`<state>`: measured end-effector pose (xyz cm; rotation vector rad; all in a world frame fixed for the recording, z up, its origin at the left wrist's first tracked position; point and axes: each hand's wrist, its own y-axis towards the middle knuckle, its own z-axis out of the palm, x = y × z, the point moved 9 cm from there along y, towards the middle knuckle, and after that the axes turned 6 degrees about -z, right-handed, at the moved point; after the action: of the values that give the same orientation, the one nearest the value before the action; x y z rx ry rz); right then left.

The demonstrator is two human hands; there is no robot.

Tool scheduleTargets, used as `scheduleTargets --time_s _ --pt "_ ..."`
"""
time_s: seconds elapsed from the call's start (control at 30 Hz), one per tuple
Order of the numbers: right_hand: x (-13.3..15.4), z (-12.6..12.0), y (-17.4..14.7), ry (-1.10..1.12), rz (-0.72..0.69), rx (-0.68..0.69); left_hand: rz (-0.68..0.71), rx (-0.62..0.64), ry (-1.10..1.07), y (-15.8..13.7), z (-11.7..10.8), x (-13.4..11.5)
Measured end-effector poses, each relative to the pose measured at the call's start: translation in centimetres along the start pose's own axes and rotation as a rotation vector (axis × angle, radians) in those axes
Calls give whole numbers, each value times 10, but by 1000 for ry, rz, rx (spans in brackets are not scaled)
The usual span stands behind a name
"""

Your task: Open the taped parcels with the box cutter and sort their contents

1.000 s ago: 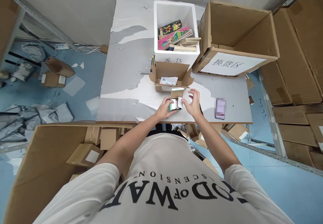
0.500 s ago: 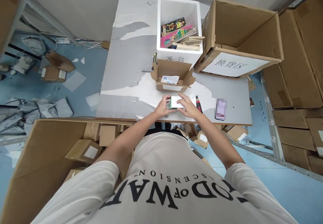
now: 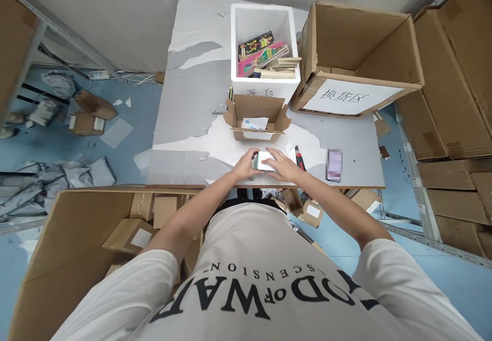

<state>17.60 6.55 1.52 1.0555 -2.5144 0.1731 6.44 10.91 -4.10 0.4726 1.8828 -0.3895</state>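
Observation:
Near the table's front edge, both hands grip a small white box-shaped item with a green edge (image 3: 264,160); its exact kind is unclear. My left hand (image 3: 245,165) grasps its left end, thumb and fingers on either side. From the right, my right hand (image 3: 283,165) closes on it, fingers across its top. Just beyond stands an open small cardboard box (image 3: 257,135) with a white and blue paper (image 3: 254,123) inside. A red and black utility knife (image 3: 299,158) lies right of my right hand.
A white foam box (image 3: 234,38) of books and a large open cardboard box (image 3: 388,48) stand at the table's (image 3: 180,100) back. A phone-like object (image 3: 333,165), blurred, lies at right. Below left is a big carton (image 3: 77,238) holding small boxes.
The camera view has shifted slightly. Both hands keep hold of the white item, which shows a little more of its green-edged left end; my right fingers have shifted slightly over it.

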Motion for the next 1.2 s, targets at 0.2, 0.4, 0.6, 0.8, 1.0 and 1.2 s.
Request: scheduleTargets --time_s 0.2,0.4,0.6,0.8,1.0,1.2 --pt "5 -28 15 -53 1 -70 -21 -69 159 -12 -16 -9" --pt "-20 -252 -65 -78 187 -723 -131 -125 185 -37 -40 9" --pt "-147 -404 -102 -588 719 -1140 -171 -195 159 -37 -46 11" --pt "-296 -350 -57 -414 1154 -793 -189 -255 211 -42 -51 7" --pt "-347 -376 -78 -464 1111 -810 -161 -259 284 -32 -61 3" --pt "-354 -349 -116 -506 1227 -807 -172 -296 285 -22 -67 5"
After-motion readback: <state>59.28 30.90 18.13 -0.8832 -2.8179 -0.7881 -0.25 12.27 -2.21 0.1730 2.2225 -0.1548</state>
